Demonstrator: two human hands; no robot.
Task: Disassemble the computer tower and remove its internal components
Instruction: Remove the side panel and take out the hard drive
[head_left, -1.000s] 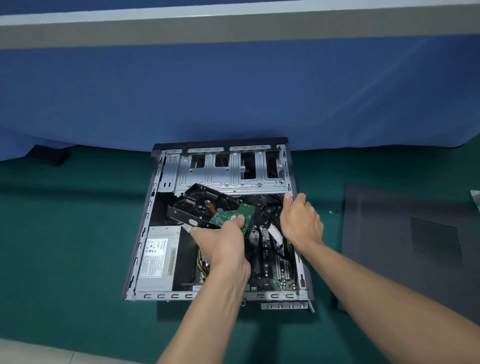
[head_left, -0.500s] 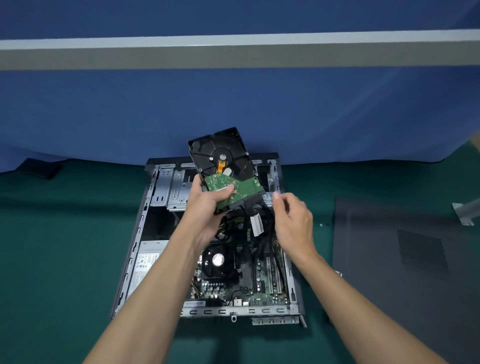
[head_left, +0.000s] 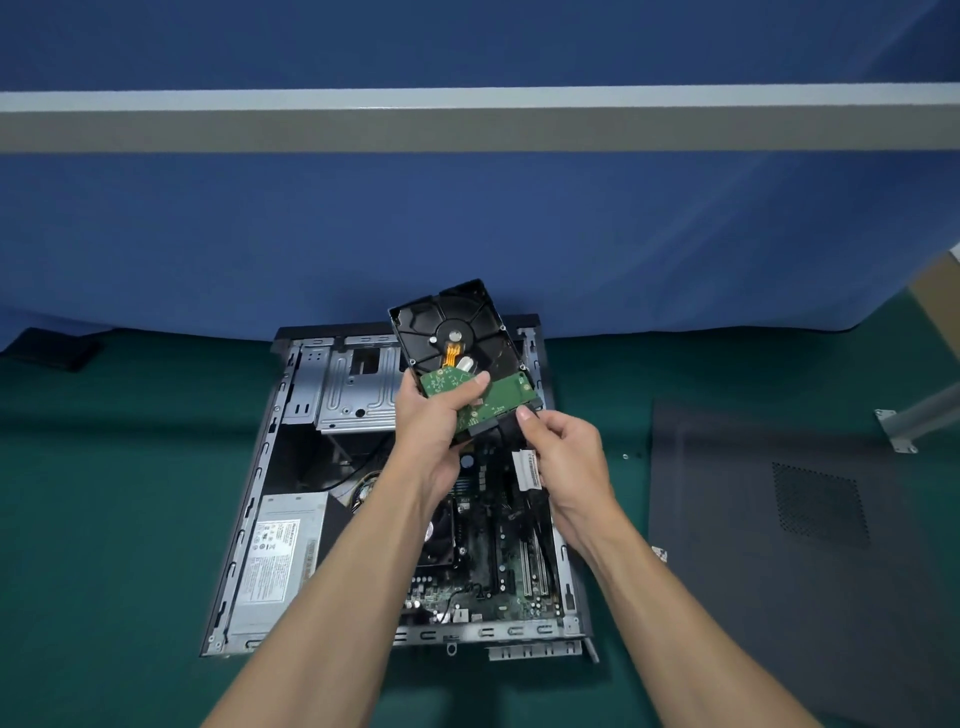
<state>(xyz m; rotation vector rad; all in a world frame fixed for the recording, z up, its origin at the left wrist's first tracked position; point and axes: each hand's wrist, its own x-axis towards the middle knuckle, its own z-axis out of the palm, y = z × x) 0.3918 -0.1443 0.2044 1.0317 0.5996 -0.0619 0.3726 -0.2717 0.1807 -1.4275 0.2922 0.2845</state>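
Fingers of the left hand are curled round the hard drive, thumb pressed on its green circuit board, holding it tilted above the 12 o'clock end of the open computer tower. Right hand pinches the black cable connector right at the drive's lower edge, with a white label just under it. Inside the case the power supply sits at 7 o'clock, drive cage at 11, motherboard at 5. Side panel lies flat on the green mat at 3 o'clock of the tower, not touching it
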